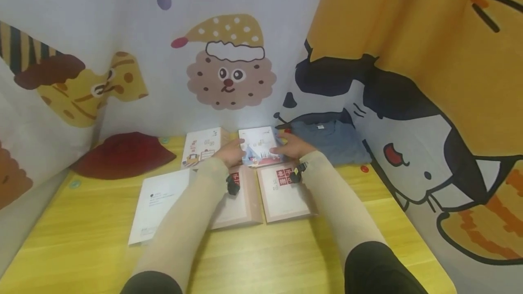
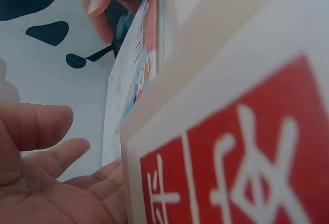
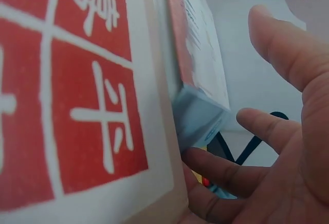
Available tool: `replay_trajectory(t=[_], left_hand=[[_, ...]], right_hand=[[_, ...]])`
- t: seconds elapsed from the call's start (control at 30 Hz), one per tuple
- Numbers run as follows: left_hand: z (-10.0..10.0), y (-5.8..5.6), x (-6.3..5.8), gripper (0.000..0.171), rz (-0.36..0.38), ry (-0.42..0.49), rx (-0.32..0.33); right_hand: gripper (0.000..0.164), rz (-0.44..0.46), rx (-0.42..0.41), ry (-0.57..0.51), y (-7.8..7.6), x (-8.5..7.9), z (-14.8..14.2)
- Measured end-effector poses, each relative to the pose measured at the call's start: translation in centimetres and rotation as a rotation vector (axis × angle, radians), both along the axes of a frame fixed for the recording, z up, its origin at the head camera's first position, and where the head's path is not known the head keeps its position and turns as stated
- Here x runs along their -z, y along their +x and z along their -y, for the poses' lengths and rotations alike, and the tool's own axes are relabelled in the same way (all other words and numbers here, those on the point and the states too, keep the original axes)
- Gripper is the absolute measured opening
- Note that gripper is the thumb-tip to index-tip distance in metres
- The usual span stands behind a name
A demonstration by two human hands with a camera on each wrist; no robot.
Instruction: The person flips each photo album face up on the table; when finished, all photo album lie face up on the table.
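Note:
A white box (image 1: pixel 258 142) with blue and pink print lies at the back of the table, between my two hands. My left hand (image 1: pixel 230 152) is at its left side; in the left wrist view the fingers are spread loosely and the thumb stands off the box. My right hand (image 1: pixel 296 145) is at the right side. Its thumb and fingers are extended in the right wrist view, fingertips close to the box's blue end (image 3: pixel 200 118). Below my wrists lie two pale pink-edged boxes with red character squares, the left one (image 1: pixel 241 210) partly covered by my forearm, the right one (image 1: pixel 288 201) mostly showing.
Another illustrated white box (image 1: pixel 204 142) lies just left of my left hand. Nearer the front left is a plain white box (image 1: pixel 157 203) with small text. A dark red hat (image 1: pixel 122 155) sits at the back left, a folded grey-blue shirt (image 1: pixel 333 142) at the back right. Printed curtains (image 1: pixel 143 3) surround the table.

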State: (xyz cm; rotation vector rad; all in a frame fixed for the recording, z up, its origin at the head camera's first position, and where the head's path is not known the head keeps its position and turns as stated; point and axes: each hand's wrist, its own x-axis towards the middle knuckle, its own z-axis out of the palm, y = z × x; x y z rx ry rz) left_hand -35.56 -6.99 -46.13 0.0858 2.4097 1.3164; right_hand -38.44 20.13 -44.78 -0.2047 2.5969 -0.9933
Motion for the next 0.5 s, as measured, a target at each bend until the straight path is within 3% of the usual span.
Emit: replay_trajectory(t=[0.27, 0.5], left_hand=[[-0.4, -0.8, 0.7, 0.071, 0.046, 0.086, -0.042], [-1.1, 0.2, -0.3, 0.073, 0.102, 0.203, -0.065]], right_hand=[[0.089, -0.023, 0.008, -0.015, 0.1, 0.1, 0.1], [0.091, -0.002, 0.036, -0.019, 0.0, 0.4, 0.0]])
